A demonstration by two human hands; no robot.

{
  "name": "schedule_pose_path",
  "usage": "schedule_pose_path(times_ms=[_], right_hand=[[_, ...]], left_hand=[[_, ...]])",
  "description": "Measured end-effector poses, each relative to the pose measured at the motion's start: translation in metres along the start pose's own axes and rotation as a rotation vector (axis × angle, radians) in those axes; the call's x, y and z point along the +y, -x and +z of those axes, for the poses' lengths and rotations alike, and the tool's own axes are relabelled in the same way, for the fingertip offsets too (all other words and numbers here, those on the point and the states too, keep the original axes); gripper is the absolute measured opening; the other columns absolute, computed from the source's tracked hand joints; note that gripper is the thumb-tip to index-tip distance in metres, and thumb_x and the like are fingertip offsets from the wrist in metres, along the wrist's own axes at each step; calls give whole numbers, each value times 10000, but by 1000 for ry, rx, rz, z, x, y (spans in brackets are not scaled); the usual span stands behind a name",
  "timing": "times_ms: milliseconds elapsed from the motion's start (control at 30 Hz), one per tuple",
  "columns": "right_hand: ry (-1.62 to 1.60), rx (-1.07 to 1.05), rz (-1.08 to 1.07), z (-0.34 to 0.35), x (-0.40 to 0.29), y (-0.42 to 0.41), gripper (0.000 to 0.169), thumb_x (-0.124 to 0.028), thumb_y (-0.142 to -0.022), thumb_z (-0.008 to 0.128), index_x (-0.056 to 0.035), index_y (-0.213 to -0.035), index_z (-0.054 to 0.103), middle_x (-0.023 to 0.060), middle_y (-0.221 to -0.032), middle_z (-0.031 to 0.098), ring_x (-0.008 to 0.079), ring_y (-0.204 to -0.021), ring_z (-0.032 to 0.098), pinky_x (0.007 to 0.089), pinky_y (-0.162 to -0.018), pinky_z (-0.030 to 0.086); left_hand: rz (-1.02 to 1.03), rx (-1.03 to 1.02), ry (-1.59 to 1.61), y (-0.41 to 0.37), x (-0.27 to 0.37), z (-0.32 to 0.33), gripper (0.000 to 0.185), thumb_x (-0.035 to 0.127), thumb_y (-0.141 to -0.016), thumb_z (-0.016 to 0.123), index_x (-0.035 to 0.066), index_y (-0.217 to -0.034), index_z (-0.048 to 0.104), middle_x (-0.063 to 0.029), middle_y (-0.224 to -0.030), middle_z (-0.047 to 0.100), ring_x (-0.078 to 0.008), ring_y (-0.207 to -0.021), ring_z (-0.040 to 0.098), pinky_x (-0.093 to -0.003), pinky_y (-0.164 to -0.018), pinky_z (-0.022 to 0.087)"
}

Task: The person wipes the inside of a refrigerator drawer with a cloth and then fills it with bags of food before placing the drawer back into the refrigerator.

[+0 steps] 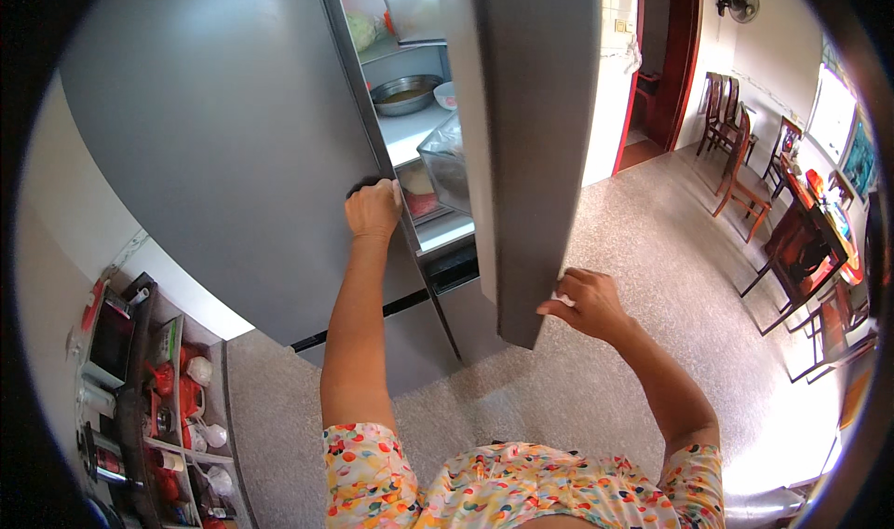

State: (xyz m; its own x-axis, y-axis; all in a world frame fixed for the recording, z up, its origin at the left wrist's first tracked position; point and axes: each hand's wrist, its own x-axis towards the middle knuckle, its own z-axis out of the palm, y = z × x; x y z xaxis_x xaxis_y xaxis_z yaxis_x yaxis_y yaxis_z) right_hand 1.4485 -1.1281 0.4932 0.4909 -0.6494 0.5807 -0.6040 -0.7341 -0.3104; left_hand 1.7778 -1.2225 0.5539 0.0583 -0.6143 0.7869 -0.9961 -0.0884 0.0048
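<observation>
A grey refrigerator stands before me, its left door (230, 124) closed and its right door (541, 138) swung open. My left hand (374, 209) is curled at the inner edge of the left door, gripping it. Around the outer edge of the right door, near its lower corner, my right hand (587, 302) is bent with the thumb against the door. Something small and white (563, 298) shows under those fingers; what it is cannot be made out. Between the doors I see a metal bowl (405, 96), a white bowl (445, 96), a clear bin (447, 166) and a cabbage-like vegetable (361, 32).
Lower drawers (419, 344) sit beneath the doors. At left, a shelf unit (227, 403) holds several bags, with a microwave (110, 340) on top. Wooden chairs (744, 180) and a table (831, 222) stand at right on the speckled floor (642, 249), beyond a red-framed doorway (653, 110).
</observation>
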Motion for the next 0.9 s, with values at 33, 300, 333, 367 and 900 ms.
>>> schedule_pose_path(times_ms=[33, 300, 333, 367, 900], right_hand=[[16, -9, 3, 9, -2, -5, 469, -502, -668, 629, -40, -643, 556, 68, -611, 530, 213, -548, 541, 324, -473, 418], [-140, -217, 132, 80, -36, -64, 502, -367, -723, 624, 1, -1025, 467, 164, -1010, 519, 321, -939, 516, 405, -761, 443], [-214, -224, 71, 95, -33, -63, 562, -306, -716, 629, -4, -1135, 408, 175, -1112, 469, 329, -1059, 441, 401, -845, 407], [-200, -241, 37, 105, -30, -55, 566, -295, -718, 630, 0, -1143, 400, 179, -1109, 468, 331, -1050, 446, 397, -850, 405], [77, -725, 1521, 74, 61, 453, 420, -207, -704, 599, -34, -1080, 524, 212, -1053, 545, 333, -978, 528, 417, -831, 424]], left_hand=[[4, -2, 61, 0, 1, -1, 337, 297, -805, 516, 52, -575, 543, -145, -518, 539, -299, -479, 548, -401, -475, 431], [51, 73, 936, 46, 37, -67, 312, 193, -808, 556, 4, -572, 481, -94, -499, 471, -194, -424, 430, -290, -412, 329], [161, 44, 925, 49, 47, -71, 290, 193, -813, 549, 1, -603, 494, -99, -525, 479, -202, -441, 442, -299, -422, 341], [273, 15, 916, 51, 57, -71, 270, 193, -817, 541, -3, -634, 506, -104, -552, 487, -209, -459, 454, -308, -433, 354], [146, 62, 416, 38, 59, 70, 100, -15, -764, 454, 4, -836, 520, -157, -840, 536, -310, -815, 520, -384, -724, 425]])
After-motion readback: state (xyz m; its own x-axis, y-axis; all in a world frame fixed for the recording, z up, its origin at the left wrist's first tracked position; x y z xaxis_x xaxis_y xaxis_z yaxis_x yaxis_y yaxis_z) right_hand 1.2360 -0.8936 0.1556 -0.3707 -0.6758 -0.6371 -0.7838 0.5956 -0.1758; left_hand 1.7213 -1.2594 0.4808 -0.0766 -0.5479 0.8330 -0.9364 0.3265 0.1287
